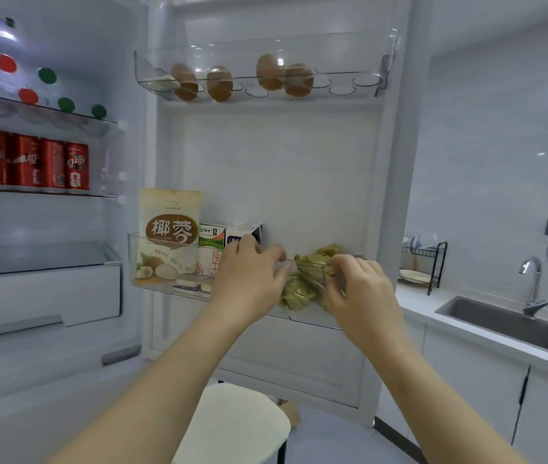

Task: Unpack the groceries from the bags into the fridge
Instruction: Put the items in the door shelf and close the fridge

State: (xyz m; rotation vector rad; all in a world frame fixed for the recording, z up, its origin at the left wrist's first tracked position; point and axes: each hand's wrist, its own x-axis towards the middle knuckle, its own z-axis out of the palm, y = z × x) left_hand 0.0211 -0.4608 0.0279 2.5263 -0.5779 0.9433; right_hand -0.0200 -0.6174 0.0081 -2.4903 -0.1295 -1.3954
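Note:
The fridge stands open, its door swung toward me. In the clear middle door bin (152, 279) stand a coconut pouch (168, 236), a green-topped milk carton (210, 249) and a purple-labelled carton (247, 231). My left hand (250, 276) rests at the bin's rim beside the cartons, fingers fairly straight and touching the wrapped greenish bundle (302, 283). My right hand (361, 289) pinches that bundle, which sits in the bin's right part. The upper door tray (366, 78) holds several brown eggs (220, 83).
Inside the fridge, red cans (51, 164) line a glass shelf, with red and green bottle caps (28, 95) above. A white round stool (242, 426) stands below my arms. To the right are a counter, sink (490, 318), tap (533, 286) and dish rack (423, 266).

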